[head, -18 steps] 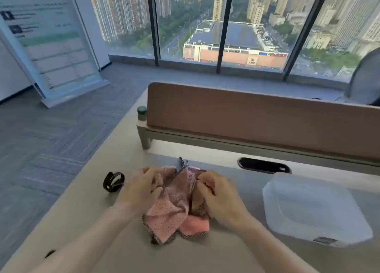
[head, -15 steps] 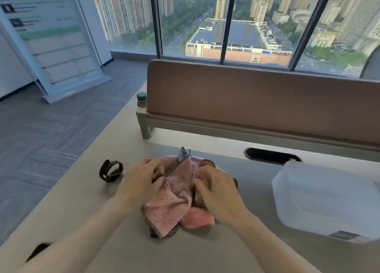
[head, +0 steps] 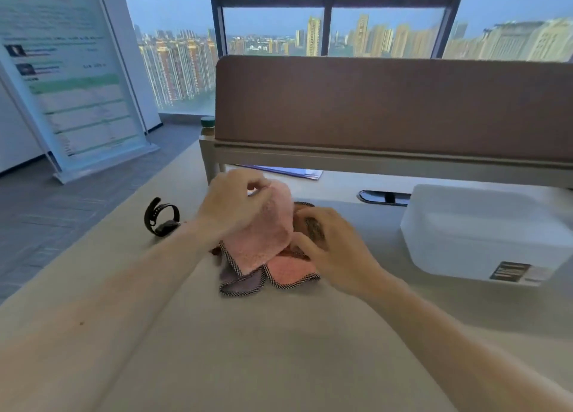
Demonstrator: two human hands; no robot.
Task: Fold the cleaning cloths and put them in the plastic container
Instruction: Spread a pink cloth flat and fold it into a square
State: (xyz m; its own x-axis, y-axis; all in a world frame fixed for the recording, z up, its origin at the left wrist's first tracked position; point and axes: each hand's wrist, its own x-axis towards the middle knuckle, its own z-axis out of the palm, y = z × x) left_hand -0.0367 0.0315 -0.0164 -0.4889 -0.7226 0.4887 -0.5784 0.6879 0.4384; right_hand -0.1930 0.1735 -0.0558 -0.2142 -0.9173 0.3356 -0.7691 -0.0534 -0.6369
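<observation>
We see the left hand [head: 235, 200] raised a little above the desk [head: 248, 349], fingers curled round the top edge of a pale pink cloth [head: 266, 234]. The cloth is fluffy and hangs from that grip onto a small heap of cloths [head: 291, 272]. The right hand [head: 328, 244], just to the right and lower, pinches a dark brownish cloth [head: 313, 228] in the heap between thumb and curled fingers. At the near edge of the heap lie a salmon-pink piece and a grey piece [head: 238, 279], both with a dark checked border.

To the right, apart from the heap, stands the plastic container [head: 483, 234], milky white with rounded corners. A dark label [head: 511, 270] sits on its near side, and we cannot read its writing. A black wristwatch [head: 161, 216] lies left of the hands. Beyond them stands a brown divider panel [head: 387, 101]. Far left, a standing sign [head: 71, 79] carries green bars and lines of text too blurred to read.
</observation>
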